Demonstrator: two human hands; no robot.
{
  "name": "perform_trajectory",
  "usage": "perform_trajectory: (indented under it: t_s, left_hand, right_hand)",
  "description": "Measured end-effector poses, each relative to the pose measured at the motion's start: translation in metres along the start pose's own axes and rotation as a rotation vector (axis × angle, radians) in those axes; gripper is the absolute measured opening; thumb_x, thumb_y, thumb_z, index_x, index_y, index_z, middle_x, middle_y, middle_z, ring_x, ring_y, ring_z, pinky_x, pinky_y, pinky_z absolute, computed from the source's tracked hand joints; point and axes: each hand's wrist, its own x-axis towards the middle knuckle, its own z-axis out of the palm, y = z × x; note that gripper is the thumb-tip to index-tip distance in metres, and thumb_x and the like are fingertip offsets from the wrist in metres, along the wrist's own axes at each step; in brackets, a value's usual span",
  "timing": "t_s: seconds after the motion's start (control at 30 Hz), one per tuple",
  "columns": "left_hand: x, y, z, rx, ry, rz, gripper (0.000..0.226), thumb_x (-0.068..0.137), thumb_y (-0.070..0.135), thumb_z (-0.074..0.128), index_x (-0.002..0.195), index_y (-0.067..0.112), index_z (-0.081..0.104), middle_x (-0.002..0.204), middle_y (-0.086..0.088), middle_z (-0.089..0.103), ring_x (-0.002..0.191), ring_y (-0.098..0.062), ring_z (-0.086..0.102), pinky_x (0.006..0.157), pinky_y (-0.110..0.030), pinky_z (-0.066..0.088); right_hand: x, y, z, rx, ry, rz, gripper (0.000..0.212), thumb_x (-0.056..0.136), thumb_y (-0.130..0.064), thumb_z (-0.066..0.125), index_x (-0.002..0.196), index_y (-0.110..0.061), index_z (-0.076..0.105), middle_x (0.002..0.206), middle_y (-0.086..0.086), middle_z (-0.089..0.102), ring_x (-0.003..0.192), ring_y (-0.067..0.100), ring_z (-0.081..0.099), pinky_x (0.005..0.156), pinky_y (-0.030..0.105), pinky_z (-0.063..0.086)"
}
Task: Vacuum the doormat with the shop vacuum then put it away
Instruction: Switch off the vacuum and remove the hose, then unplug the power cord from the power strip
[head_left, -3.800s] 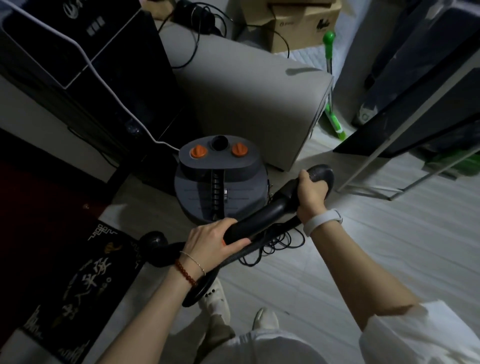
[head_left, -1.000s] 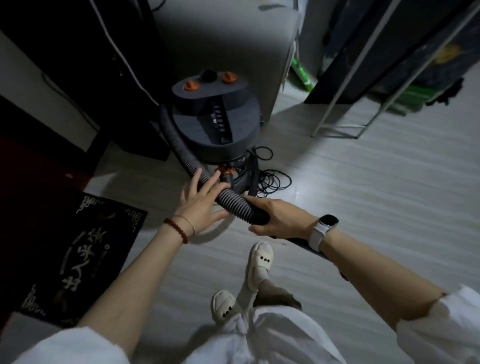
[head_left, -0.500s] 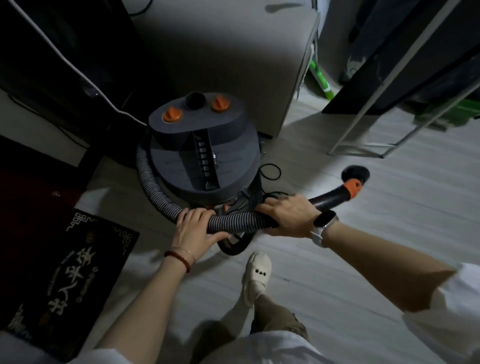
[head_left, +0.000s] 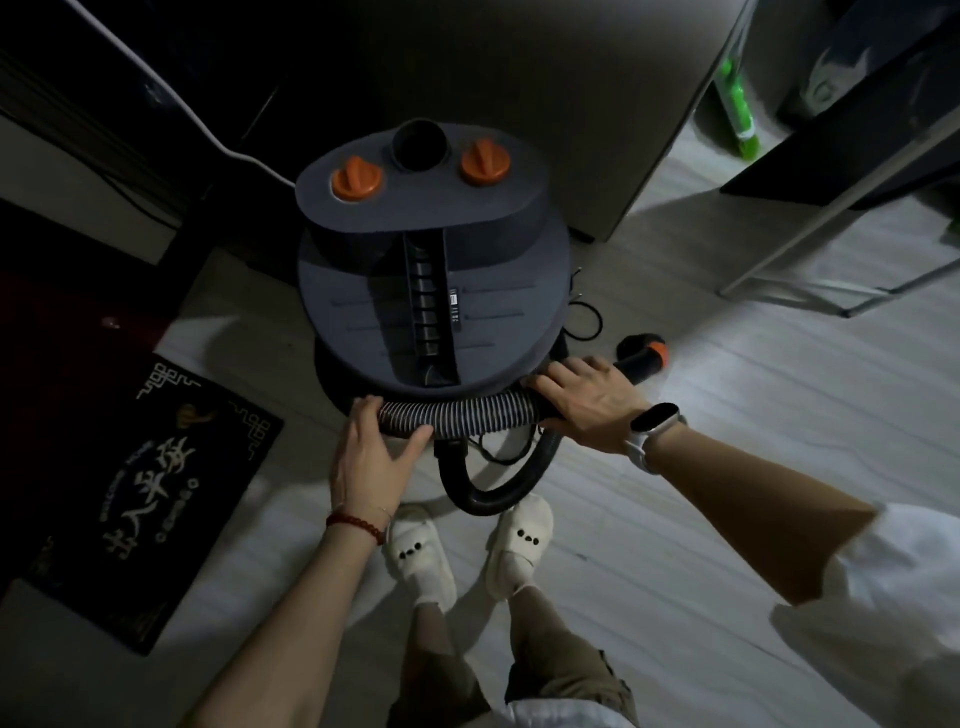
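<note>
The shop vacuum (head_left: 431, 270) stands upright on the pale plank floor (head_left: 727, 467), directly in front of the person's feet, with its back close to a tall grey cabinet (head_left: 519, 104). Its dark grey lid carries two orange knobs (head_left: 356, 179) on either side of an open round port (head_left: 418, 145). The ribbed hose (head_left: 467, 415) lies pressed along the near side of the canister. The left hand (head_left: 371, 452) grips the hose at its left end, thumb beneath and fingers curled over the top. The right hand (head_left: 587, 400) holds the other end where the ribs meet the smooth black wand (head_left: 641, 361), its fingers wrapped over the tube; the wand's orange collar and dark tip point away to the right, just above the floor. A second smooth black tube (head_left: 488, 493) loops down below the hose, ending just ahead of the white slippers (head_left: 519, 540). The doormat (head_left: 140, 493), black with pale characters and corner patterns, lies flat on the floor to the left, apart from the vacuum. A thin black cord (head_left: 587, 322) coils on the floor beside the canister's right side. A green tool (head_left: 737, 109) leans in the upper right corner.
</note>
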Motion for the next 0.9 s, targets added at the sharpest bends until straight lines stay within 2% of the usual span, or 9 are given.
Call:
perform_trajectory:
  t_s: [0.07, 0.13, 0.2, 0.3, 0.43, 0.67, 0.73, 0.8, 0.9]
  left_hand:
    - [0.002, 0.003, 0.006, 0.023, 0.03, 0.004, 0.076, 0.083, 0.047, 0.059, 0.139, 0.002, 0.035, 0.151, -0.014, 0.027, 0.142, -0.023, 0.02, 0.113, -0.039, 0.025]
    - [0.003, 0.006, 0.01, 0.045, 0.051, 0.001, 0.081, 0.082, 0.052, 0.059, 0.138, -0.002, 0.035, 0.15, -0.017, 0.029, 0.142, -0.025, 0.019, 0.115, -0.039, 0.022]
    - [0.002, 0.01, 0.011, 0.058, 0.035, -0.013, 0.089, 0.081, 0.056, 0.057, 0.141, -0.004, 0.028, 0.152, -0.019, 0.023, 0.144, -0.026, 0.014, 0.116, -0.037, 0.015]
    - [0.002, 0.016, 0.016, 0.06, 0.006, -0.05, 0.094, 0.083, 0.054, 0.056, 0.144, -0.003, 0.014, 0.155, -0.018, 0.007, 0.145, -0.025, 0.001, 0.117, -0.038, 0.004]
    - [-0.001, 0.019, 0.019, 0.081, -0.032, -0.111, 0.092, 0.085, 0.05, 0.053, 0.146, 0.001, 0.003, 0.156, -0.014, -0.007, 0.145, -0.021, -0.009, 0.116, -0.041, -0.001]
    - [0.008, 0.018, 0.029, 0.081, -0.166, -0.223, 0.092, 0.087, 0.055, 0.046, 0.147, 0.004, 0.0, 0.156, -0.011, -0.011, 0.144, -0.02, -0.012, 0.115, -0.05, 0.001]
    - [0.009, 0.021, 0.033, 0.076, -0.16, -0.238, 0.093, 0.086, 0.056, 0.047, 0.147, 0.004, -0.001, 0.156, -0.011, -0.012, 0.144, -0.02, -0.013, 0.114, -0.052, 0.0]
    - [0.01, 0.025, 0.036, 0.073, -0.147, -0.249, 0.095, 0.085, 0.057, 0.048, 0.147, 0.003, 0.0, 0.156, -0.011, -0.012, 0.144, -0.021, -0.014, 0.113, -0.054, -0.001]
    - [0.01, 0.027, 0.035, 0.074, -0.134, -0.245, 0.095, 0.084, 0.057, 0.049, 0.146, 0.001, 0.003, 0.157, -0.012, -0.008, 0.144, -0.022, -0.013, 0.113, -0.055, 0.0]
  right_hand:
    - [0.004, -0.002, 0.01, -0.03, 0.037, 0.072, 0.048, 0.088, -0.037, 0.052, 0.131, -0.017, 0.04, 0.129, 0.009, 0.047, 0.118, 0.031, 0.044, 0.102, 0.046, 0.032]
    - [0.005, -0.008, 0.021, -0.042, 0.22, 0.151, 0.04, 0.078, -0.026, 0.065, 0.115, -0.014, 0.055, 0.114, 0.011, 0.06, 0.103, 0.032, 0.057, 0.094, 0.049, 0.043]
    - [0.002, -0.019, 0.032, 0.014, 0.447, 0.102, 0.037, 0.077, -0.021, 0.054, 0.115, -0.016, 0.055, 0.106, 0.01, 0.064, 0.096, 0.031, 0.06, 0.087, 0.048, 0.047]
    - [0.003, -0.045, 0.044, 0.044, 0.586, -0.067, 0.043, 0.084, -0.028, 0.045, 0.127, -0.026, 0.045, 0.11, 0.008, 0.063, 0.102, 0.026, 0.053, 0.09, 0.044, 0.041]
    - [0.017, -0.058, 0.051, 0.129, 0.613, 0.032, 0.042, 0.087, -0.039, 0.043, 0.128, -0.035, 0.041, 0.106, 0.01, 0.063, 0.102, 0.026, 0.048, 0.084, 0.041, 0.045]
    - [0.028, -0.053, 0.071, 0.124, 0.627, 0.017, 0.043, 0.085, -0.035, 0.047, 0.128, -0.034, 0.041, 0.112, 0.008, 0.04, 0.102, 0.029, 0.041, 0.084, 0.043, 0.03]
    - [0.03, -0.053, 0.077, 0.135, 0.618, 0.031, 0.046, 0.084, -0.032, 0.05, 0.129, -0.033, 0.039, 0.11, 0.008, 0.039, 0.1, 0.029, 0.041, 0.084, 0.045, 0.037]
    - [0.029, -0.055, 0.079, 0.204, 0.595, 0.064, 0.055, 0.08, -0.027, 0.061, 0.129, -0.031, 0.038, 0.107, 0.007, 0.04, 0.096, 0.027, 0.041, 0.08, 0.044, 0.047]
    - [0.025, -0.057, 0.076, 0.214, 0.538, 0.099, 0.056, 0.076, -0.024, 0.059, 0.129, -0.028, 0.041, 0.104, 0.009, 0.054, 0.094, 0.026, 0.046, 0.078, 0.046, 0.049]
